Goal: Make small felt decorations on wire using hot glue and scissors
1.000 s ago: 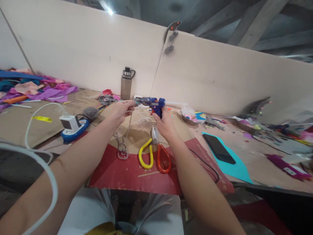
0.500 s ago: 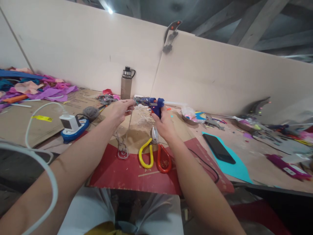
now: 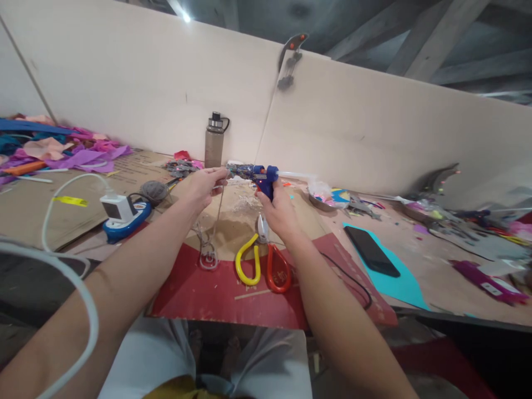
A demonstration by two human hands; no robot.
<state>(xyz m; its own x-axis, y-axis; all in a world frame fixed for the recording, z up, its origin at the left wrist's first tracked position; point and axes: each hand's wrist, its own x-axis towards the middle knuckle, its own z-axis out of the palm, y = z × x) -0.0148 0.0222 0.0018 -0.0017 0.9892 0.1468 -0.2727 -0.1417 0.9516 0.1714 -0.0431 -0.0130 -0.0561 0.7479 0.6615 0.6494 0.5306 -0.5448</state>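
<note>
And here we are, with the right hand (image 3: pixel 283 210) wrapped around the grip of a blue glue gun (image 3: pixel 270 180), lifted above the brown part of the cardboard sheet (image 3: pixel 274 310), over towards its far edge. A pale glue stick (image 3: pixel 297 175) pokes out of the back. The left hand (image 3: pixel 209 185) is narrow, fingertips pinched together on a grey cord (image 3: pixel 220 208), right in front of the gun's crusted front end (image 3: pixel 241 171)! Whatever sits in that pinch is too small to make out, and whether tip and cord touch, I can't tell from here. Nor can I tell if the trigger is pressed.

Down drops the cord from those fingers, towards a loose loop (image 3: pixel 208 260) on the red near part of the sheet, left of the pliers (image 3: pixel 262 252). Their yellow and red handles point at the sheet's near edge.

So what makes this good? A steady gun, I'd say, with a light, even squeeze, a little glue at a time. The pinch wants to sit just back from the tip, because that end is likely hot and those fingers look awfully near. Let the cord hang free of the loop and it shouldn't tug. And mind the black cable (image 3: pixel 349 274), over by the sheet's right edge: a snag there could jerk somebody's aim.
</note>
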